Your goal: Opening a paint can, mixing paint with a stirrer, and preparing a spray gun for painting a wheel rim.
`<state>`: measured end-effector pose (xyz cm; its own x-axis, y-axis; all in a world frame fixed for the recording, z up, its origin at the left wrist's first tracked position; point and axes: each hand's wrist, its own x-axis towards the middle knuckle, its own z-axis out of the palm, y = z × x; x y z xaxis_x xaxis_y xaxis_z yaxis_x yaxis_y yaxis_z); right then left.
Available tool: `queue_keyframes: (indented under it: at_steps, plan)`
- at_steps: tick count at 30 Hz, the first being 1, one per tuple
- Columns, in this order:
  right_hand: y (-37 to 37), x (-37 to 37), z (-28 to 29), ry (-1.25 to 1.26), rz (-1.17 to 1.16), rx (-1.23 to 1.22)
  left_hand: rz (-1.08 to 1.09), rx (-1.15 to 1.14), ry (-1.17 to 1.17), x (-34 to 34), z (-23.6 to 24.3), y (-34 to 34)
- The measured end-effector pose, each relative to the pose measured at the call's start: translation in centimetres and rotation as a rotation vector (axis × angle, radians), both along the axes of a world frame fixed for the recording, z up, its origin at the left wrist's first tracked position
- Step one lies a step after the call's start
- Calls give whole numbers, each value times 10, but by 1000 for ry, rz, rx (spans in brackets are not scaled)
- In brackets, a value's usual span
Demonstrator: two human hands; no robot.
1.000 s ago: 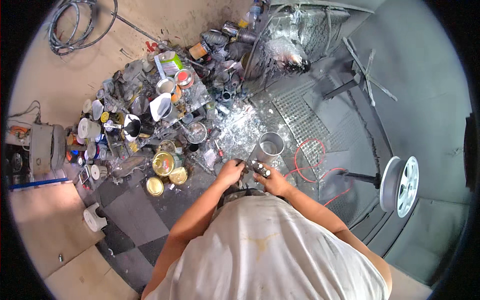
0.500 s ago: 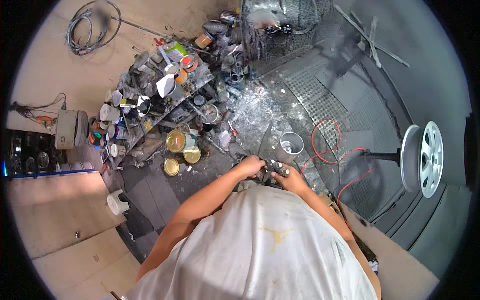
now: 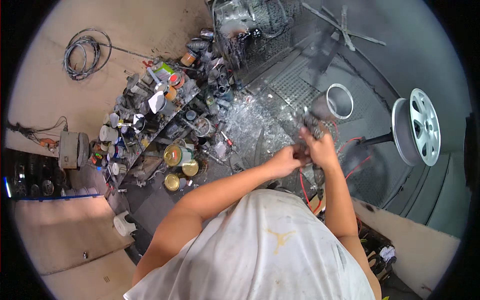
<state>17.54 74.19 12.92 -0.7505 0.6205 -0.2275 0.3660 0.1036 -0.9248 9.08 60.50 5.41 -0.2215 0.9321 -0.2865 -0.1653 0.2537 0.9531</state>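
Observation:
My right hand [image 3: 322,149] is closed around a metal spray gun [image 3: 315,131], held upright ahead of me to the right. On the gun sits a round grey paint cup [image 3: 340,102], its wide mouth facing me. A red air hose [image 3: 304,187] runs up to the lower end of the gun's handle. My left hand [image 3: 289,160] is beside it, thumb and fingers bent together against the gun; the fingertips are slightly blurred, and which part they grip is hidden.
A silver car wheel rim [image 3: 425,127] stands on a dark stand at right. Left, a cluttered bench [image 3: 165,117] bears paint cans and cups; gold-lidded tins [image 3: 173,156] stand nearby. A spattered drum [image 3: 255,25] is at the back, a coiled cable [image 3: 85,55] at the far left.
Both hands have moved forward and right with the spray gun, raising it from close to my body. The cup has moved with it. My view has shifted a little.

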Motion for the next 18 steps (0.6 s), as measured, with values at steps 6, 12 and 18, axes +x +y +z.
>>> queue_keyframes:
  at_steps: [6, 12, 18]
  plan:
    - [14, -18, 89, 284, -128, 21, 63, 348, -319, -3, 56, 47]
    - [14, -15, 121, 477, -179, -66, 13, 387, -131, -6, 78, 67]
    - [24, -14, 119, 376, -122, -3, 70, 391, -77, -11, 86, 63]
